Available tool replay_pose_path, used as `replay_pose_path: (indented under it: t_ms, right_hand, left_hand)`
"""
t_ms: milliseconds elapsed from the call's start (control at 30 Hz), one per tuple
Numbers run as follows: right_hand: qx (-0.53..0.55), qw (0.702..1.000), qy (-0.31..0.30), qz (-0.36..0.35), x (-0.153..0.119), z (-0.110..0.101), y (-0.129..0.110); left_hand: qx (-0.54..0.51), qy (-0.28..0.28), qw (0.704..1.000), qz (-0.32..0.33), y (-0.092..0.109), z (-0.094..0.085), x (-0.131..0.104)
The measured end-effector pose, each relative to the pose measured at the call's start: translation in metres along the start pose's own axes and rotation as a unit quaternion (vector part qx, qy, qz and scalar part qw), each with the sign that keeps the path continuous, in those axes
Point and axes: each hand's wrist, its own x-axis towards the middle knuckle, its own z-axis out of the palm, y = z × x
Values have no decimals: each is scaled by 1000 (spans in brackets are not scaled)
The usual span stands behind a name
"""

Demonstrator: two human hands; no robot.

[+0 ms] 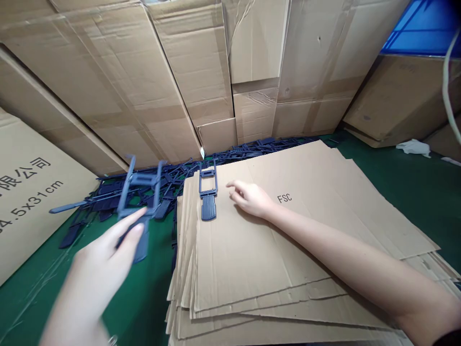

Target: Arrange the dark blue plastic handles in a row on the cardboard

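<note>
Pinched between the thumb and fingers of my left hand is a dark blue plastic frame part, slightly blurred. It has two long side rails, a crossbar and a flat tab at the lower end, which my fingers partly cover. A similar plastic part with a ribbed tab lies near the left edge of the stacked cardboard sheets. Just right of that part, my right hand is over the top sheet with its index finger stretched out and the other fingers loosely bent. Nothing shows in its grasp.
A heap of dark blue plastic parts spreads along the back of the green surface, behind and left of the cardboard stack. Large cardboard boxes form a wall behind it. A printed carton stands at left; white crumpled material lies at right.
</note>
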Motion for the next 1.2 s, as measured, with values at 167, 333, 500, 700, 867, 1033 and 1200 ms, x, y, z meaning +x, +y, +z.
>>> replay_pose_path:
  t_ms: [167,333,500,700,867,1033,1200]
  right_hand:
    - [333,936,38,112,6,-7,6]
    - [401,899,46,173,13,-15,9]
    - [272,943,31,191,14,-19,13]
    - [-88,979,49,178,10,-18,6]
    - [-178,980,58,67,-1,-4,3]
    - [-225,973,-37,-39,2,7,1]
    - [-231,971,-55,-24,19,12,-2]
  left_hand:
    - [-225,-122,941,220,99,72,5]
    - [-188,-220,909,301,125,109,0]
    - [-35,-56,948,312,107,109,12]
    - [39,-209,931,297,82,122,26]
    - [25,-200,930,307,79,129,26]
    - [24,-198,928,316,77,132,28]
    - [45,-195,930,310,76,134,28]
